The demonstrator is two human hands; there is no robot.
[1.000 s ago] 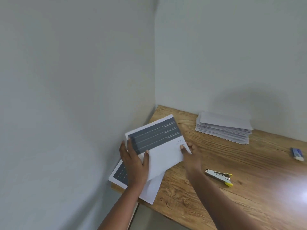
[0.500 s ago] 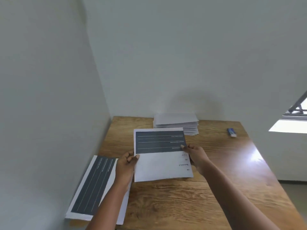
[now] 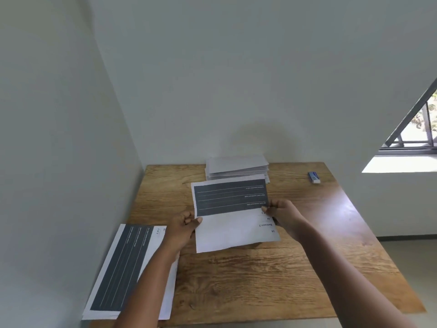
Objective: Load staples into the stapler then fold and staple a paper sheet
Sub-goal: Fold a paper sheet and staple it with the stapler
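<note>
Near the middle of the frame a white paper sheet with a dark grey printed block crossed by thin pale lines (image 3: 233, 214) is held up above the brown wooden table (image 3: 272, 275), its dark block toward the top and small upside-down text along its right side. The left hand (image 3: 183, 227) grips the sheet's left edge, fingers curled and the thumb pressed on the front of the paper. The right hand (image 3: 282, 213) pinches the right edge about where the dark block ends. At the lower left of the frame a flat pile of similar printed sheets (image 3: 128, 271) lies on the table, partly under the left forearm and overhanging the table's near edge. Above the held sheet in the picture, a stack of white folded papers (image 3: 236, 166) sits at the table's far side, close to the pale wall. Toward the upper right of the tabletop rests a small blue and white box (image 3: 314, 177), well apart from the stack. The stapler is not visible in this view.
</note>
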